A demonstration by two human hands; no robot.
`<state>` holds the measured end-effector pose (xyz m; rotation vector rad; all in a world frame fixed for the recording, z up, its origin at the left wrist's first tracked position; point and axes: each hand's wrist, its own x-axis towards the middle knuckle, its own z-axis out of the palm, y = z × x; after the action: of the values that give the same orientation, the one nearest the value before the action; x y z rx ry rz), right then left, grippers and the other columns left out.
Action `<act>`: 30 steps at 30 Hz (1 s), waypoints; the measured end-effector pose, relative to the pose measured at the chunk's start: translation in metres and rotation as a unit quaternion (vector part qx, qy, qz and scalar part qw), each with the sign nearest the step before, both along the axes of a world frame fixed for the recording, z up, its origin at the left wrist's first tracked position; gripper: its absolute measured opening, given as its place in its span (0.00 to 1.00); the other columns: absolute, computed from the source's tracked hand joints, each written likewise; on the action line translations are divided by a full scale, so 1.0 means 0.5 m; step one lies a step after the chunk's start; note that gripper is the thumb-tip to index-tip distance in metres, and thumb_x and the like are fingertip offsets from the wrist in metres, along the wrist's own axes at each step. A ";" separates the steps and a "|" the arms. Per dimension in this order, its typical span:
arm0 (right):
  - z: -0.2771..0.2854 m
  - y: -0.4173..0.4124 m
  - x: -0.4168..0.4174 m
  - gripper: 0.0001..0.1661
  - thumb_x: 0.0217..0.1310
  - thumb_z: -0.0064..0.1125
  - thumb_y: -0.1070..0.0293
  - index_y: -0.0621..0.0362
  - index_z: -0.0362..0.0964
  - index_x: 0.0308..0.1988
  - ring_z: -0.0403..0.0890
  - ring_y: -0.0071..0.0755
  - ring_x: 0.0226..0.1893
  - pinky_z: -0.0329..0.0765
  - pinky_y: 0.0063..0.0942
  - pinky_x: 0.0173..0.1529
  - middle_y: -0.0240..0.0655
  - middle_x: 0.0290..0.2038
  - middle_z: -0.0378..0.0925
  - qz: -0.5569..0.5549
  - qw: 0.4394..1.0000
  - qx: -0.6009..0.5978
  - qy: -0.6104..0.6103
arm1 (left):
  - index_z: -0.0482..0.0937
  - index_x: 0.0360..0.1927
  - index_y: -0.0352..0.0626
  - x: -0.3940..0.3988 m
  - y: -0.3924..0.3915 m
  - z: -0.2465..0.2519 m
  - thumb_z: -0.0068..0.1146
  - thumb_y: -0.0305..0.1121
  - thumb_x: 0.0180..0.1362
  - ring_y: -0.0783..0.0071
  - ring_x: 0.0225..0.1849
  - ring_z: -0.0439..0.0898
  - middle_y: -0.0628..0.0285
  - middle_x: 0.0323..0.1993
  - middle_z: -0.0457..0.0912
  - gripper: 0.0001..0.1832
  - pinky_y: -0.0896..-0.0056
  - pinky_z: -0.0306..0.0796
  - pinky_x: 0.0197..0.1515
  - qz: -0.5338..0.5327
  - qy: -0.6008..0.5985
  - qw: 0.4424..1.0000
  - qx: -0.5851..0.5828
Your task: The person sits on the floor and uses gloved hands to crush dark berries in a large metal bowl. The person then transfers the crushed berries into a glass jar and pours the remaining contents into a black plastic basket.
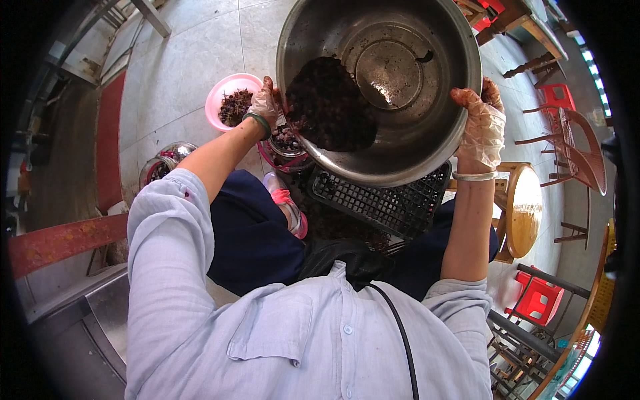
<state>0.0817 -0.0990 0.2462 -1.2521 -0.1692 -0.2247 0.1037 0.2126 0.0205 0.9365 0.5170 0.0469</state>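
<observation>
A large stainless-steel basin (425, 135) is held up before me, tilted down towards its left side. A dark, wet mass of what look like berries (332, 107) has gathered at that side. My left hand (265, 102), in a clear, stained plastic glove, grips the left rim. On the right rim, my gloved right hand (481, 120) has its thumb over the edge and its other fingers mostly outside. Just below the left rim stands a glass jar (287, 145) holding dark and pinkish fruit, its mouth partly hidden by the basin.
A black plastic crate (370, 200) lies under the basin. Left of it are a pink bowl (215, 105) of stems and berries and another glass jar (157, 170). A round wooden stool (525, 210), a wicker chair (580, 150) and red plastic stools (535, 297) stand right.
</observation>
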 end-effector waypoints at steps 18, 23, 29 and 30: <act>0.011 0.016 -0.012 0.13 0.39 0.57 0.82 0.63 0.69 0.33 0.72 0.20 0.24 0.71 0.17 0.32 0.29 0.25 0.71 -0.002 0.998 -0.050 -0.027 | 0.69 0.18 0.46 -0.005 -0.001 0.015 0.56 0.48 0.48 0.76 0.15 0.63 0.67 0.13 0.66 0.18 0.74 0.59 0.17 -0.081 0.008 0.992 0.093; 0.010 0.016 -0.013 0.13 0.39 0.56 0.82 0.63 0.69 0.33 0.72 0.21 0.24 0.72 0.17 0.32 0.29 0.25 0.71 -0.009 0.998 -0.054 -0.036 | 0.72 0.24 0.43 -0.003 -0.031 0.035 0.61 0.37 0.43 0.78 0.17 0.65 0.67 0.16 0.69 0.12 0.77 0.58 0.19 -0.089 0.095 0.945 0.299; 0.009 0.027 -0.010 0.13 0.40 0.56 0.81 0.64 0.69 0.33 0.73 0.21 0.24 0.72 0.18 0.32 0.30 0.25 0.72 0.002 0.999 -0.026 -0.048 | 0.73 0.28 0.35 0.006 0.010 -0.021 0.60 0.31 0.37 0.66 0.25 0.74 0.58 0.22 0.75 0.14 0.71 0.69 0.30 -0.116 0.052 0.948 0.292; 0.006 0.022 -0.009 0.13 0.40 0.57 0.81 0.63 0.69 0.33 0.73 0.22 0.24 0.72 0.18 0.32 0.31 0.25 0.72 -0.003 0.998 -0.038 -0.041 | 0.74 0.28 0.36 0.001 0.005 -0.011 0.59 0.29 0.36 0.65 0.27 0.75 0.57 0.23 0.76 0.13 0.71 0.69 0.31 -0.117 0.062 0.955 0.264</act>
<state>0.0770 -0.0879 0.2493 -1.3198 -0.2459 -0.2776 0.1043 0.2150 0.0150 1.5282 0.5146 -0.0944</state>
